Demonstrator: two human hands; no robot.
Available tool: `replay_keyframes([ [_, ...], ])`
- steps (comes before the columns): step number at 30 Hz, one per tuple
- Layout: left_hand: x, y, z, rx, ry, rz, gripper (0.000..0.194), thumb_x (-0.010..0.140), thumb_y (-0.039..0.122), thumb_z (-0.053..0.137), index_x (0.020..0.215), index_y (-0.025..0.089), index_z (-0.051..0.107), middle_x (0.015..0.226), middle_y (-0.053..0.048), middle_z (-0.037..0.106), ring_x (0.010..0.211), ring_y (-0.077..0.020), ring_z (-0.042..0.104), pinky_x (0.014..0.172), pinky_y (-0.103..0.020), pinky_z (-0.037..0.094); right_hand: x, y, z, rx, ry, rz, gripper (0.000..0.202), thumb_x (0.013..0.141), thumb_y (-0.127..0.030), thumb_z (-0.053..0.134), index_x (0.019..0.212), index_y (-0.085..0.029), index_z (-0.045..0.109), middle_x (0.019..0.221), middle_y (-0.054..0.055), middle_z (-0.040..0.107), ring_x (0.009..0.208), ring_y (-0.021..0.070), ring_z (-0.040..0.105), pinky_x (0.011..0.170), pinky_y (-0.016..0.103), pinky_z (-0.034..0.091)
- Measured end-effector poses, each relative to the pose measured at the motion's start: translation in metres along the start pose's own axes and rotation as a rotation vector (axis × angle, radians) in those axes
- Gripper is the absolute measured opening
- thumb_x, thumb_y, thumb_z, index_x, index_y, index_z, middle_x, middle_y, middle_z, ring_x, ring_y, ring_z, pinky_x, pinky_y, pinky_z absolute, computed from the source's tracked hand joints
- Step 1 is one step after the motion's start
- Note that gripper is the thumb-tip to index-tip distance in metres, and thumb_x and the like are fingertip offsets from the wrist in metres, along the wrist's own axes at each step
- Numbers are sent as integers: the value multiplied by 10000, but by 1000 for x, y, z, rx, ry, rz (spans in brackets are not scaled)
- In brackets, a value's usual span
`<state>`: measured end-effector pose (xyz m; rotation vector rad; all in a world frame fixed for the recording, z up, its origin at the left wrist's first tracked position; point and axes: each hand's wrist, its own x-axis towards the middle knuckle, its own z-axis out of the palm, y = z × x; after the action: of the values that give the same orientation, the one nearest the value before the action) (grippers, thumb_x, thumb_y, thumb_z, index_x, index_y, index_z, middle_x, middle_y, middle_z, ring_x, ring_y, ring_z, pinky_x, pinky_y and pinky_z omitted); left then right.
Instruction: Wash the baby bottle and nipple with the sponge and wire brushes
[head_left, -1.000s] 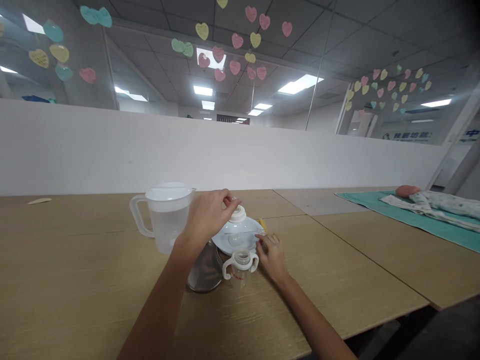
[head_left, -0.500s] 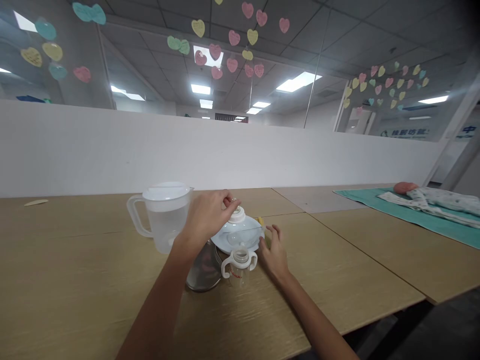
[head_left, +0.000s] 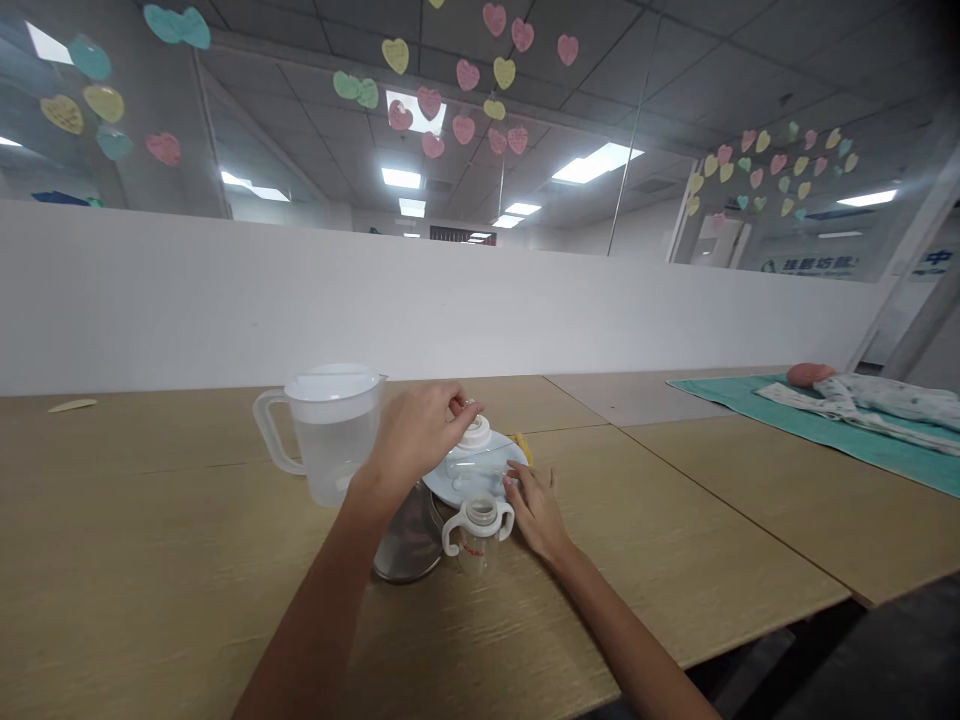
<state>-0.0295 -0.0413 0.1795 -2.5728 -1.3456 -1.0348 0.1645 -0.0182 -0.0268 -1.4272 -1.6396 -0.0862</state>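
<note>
My left hand (head_left: 424, 430) is closed, its fingertips pinching the clear teat on a white bottle collar (head_left: 475, 433). The collar is over a pale blue plate (head_left: 442, 487); a clear part lies below it on the plate, its outline hard to make out. Over the plate's right edge is my right hand (head_left: 536, 508), its fingers apart and the tips near the clear part. Whether they touch it I cannot tell. In front of the plate stands an uncapped clear baby bottle (head_left: 480, 545) with white handles.
A lidded translucent jug (head_left: 334, 440) stands on the left, close to my left hand. A round metal lid or dish (head_left: 409, 540) lies beside the bottle. Something yellow (head_left: 523, 447) is behind the plate. Far right, a green mat (head_left: 765, 415) bears a doll in patterned cloth (head_left: 892, 395).
My right hand has moved left and slightly inward, from beside the plate to over its edge. My left hand stays at the collar. The yellow thing has shifted a little left.
</note>
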Motion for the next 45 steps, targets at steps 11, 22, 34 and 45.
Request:
replay_keyframes([
  [11, 2, 1, 11, 20, -80, 77, 265, 875, 346, 409, 869, 197, 628, 860, -22, 691, 766, -162, 616, 626, -245, 404, 2, -4, -10, -28, 202, -106, 401, 930, -403, 286, 1168, -197, 536, 1161, 99, 558, 1105, 234, 483, 1019, 527, 226],
  [22, -12, 43, 59, 65, -415, 590, 209, 859, 224, 419, 876, 206, 627, 887, -37, 669, 851, -183, 598, 685, -272, 447, -3, -4, -14, 14, 298, -359, 196, 761, -364, 505, 861, -220, 593, 861, 47, 653, 936, 249, 581, 1035, 549, 197],
  [34, -11, 31, 71, -84, -453, 571, 212, 726, 210, 578, 935, 217, 615, 1131, -16, 596, 964, -185, 569, 702, -275, 462, -3, -13, -18, 86, 471, -125, 339, 692, -379, 484, 978, -199, 461, 914, 70, 551, 953, 265, 515, 888, 473, 367],
  [45, -15, 44, 82, 185, -334, 746, 141, 788, 131, 500, 897, 158, 586, 968, -66, 643, 883, -203, 563, 678, -297, 431, -8, -6, -14, -29, 463, -275, 219, 738, -332, 422, 907, -217, 501, 896, 80, 575, 873, 252, 537, 864, 487, 350],
])
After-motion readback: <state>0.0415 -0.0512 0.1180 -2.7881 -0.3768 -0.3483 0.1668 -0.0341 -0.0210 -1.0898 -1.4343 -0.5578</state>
